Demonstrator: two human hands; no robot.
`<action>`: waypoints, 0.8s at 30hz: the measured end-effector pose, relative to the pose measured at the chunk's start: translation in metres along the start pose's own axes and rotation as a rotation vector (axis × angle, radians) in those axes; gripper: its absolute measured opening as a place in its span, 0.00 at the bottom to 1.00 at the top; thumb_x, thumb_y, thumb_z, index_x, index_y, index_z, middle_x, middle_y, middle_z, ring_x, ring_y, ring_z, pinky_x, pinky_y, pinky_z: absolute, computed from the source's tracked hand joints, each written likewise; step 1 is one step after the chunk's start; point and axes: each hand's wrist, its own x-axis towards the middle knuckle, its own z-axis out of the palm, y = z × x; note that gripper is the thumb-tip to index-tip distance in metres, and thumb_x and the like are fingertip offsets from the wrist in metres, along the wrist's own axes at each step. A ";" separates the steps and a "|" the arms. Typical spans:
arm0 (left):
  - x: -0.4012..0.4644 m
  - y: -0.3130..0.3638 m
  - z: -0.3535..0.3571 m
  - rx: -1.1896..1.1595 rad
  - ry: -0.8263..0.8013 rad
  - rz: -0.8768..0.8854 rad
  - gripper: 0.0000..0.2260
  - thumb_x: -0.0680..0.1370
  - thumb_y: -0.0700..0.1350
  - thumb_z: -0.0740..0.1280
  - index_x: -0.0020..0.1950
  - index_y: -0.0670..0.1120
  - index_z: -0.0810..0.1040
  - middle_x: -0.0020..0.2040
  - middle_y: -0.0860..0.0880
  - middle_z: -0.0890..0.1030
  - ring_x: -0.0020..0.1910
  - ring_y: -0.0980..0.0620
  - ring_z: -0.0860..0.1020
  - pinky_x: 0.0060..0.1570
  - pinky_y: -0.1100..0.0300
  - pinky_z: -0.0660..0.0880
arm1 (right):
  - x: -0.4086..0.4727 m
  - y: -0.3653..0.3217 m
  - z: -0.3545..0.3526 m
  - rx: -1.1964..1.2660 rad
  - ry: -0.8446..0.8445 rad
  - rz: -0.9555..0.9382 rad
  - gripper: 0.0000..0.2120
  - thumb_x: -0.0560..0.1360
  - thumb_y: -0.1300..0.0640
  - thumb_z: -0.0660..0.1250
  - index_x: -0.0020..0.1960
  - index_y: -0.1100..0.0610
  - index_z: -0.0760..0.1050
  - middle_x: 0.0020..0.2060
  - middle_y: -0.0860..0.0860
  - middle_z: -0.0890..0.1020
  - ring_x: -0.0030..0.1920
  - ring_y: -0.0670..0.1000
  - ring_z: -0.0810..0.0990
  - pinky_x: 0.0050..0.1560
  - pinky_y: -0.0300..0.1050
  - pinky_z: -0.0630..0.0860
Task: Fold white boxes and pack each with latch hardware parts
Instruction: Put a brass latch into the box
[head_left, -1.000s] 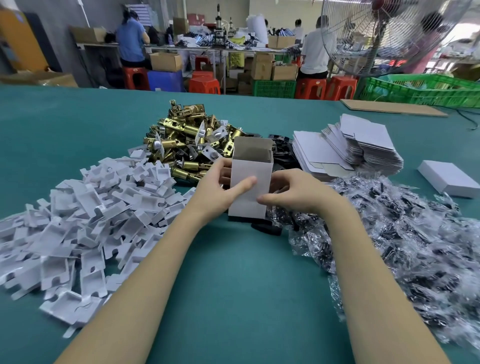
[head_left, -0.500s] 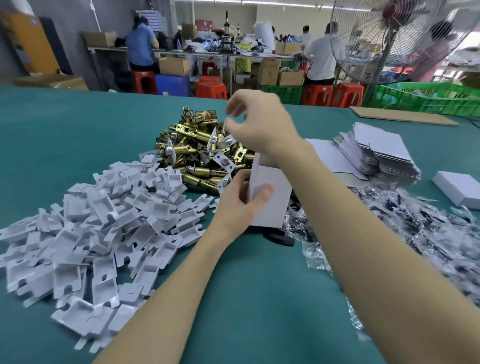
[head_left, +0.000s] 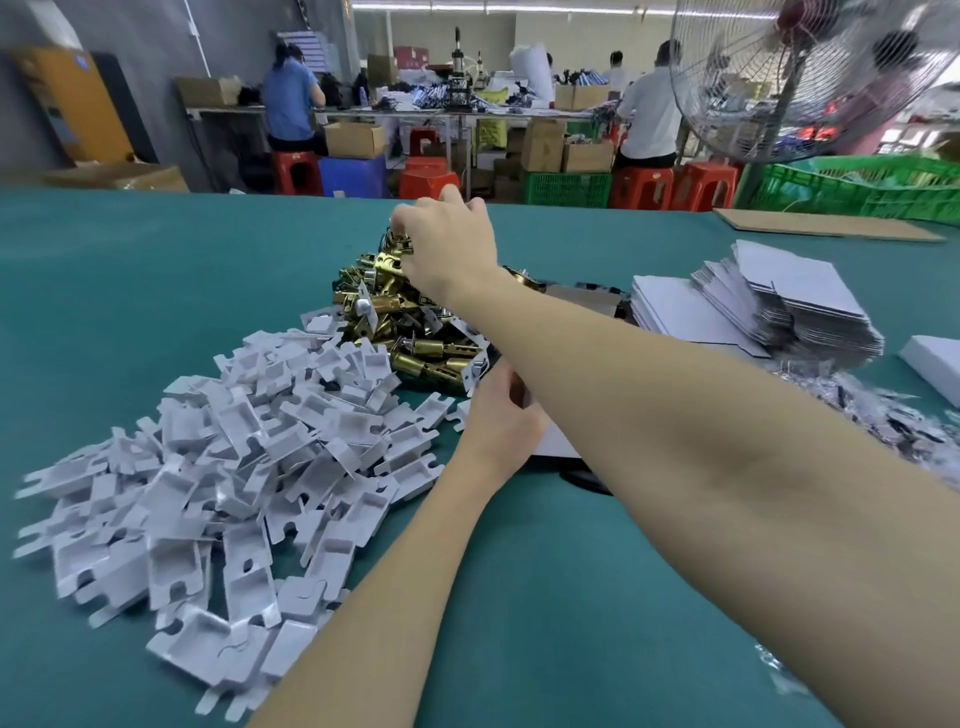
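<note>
Box (head_left: 558, 441): folded white carton stands at table centre, mostly behind the right forearm; only a white sliver near the left hand shows.

Left: heap of white inserts (head_left: 223, 467) spreads over the green table (head_left: 130, 291), near edge to mid-table.

Centre: left hand (head_left: 496, 415) grips the box's left side, fingers curled around it. Far of that, right hand (head_left: 449, 249) reaches across onto the top of the brass latches (head_left: 400, 322), fingers bent down into the pile. Whether it already pinches a latch, cannot tell; fingertips are hidden.

Step in hand, as judged: fetch one latch for the box. Do well: lift a single piece clear of its tangled neighbours, keep the box upright and steady with the left hand, mouth open.

Right: stack of flat blanks (head_left: 779, 301); near it, bagged parts (head_left: 893, 431), blurred. Finished box (head_left: 935, 364) cut off at the frame edge. Box mouth and contents hidden.
</note>
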 end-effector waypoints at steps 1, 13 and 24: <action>0.001 0.000 0.001 -0.013 0.006 -0.012 0.14 0.73 0.39 0.63 0.34 0.58 0.71 0.25 0.65 0.72 0.30 0.60 0.69 0.30 0.73 0.67 | 0.002 -0.001 0.002 0.015 0.008 0.008 0.14 0.79 0.59 0.65 0.65 0.51 0.76 0.59 0.49 0.82 0.62 0.56 0.73 0.58 0.51 0.67; -0.003 0.003 -0.003 0.079 -0.020 0.031 0.11 0.77 0.39 0.67 0.42 0.54 0.73 0.32 0.66 0.78 0.33 0.67 0.74 0.34 0.74 0.70 | 0.004 0.007 0.013 0.190 0.087 0.051 0.09 0.79 0.66 0.63 0.57 0.59 0.76 0.53 0.53 0.80 0.52 0.57 0.78 0.46 0.49 0.73; -0.008 0.009 -0.002 0.000 -0.034 0.079 0.10 0.76 0.55 0.74 0.54 0.54 0.78 0.50 0.50 0.84 0.50 0.47 0.83 0.47 0.47 0.82 | 0.003 0.097 -0.078 0.831 0.292 0.581 0.09 0.77 0.62 0.72 0.56 0.56 0.84 0.53 0.52 0.85 0.54 0.49 0.84 0.59 0.46 0.81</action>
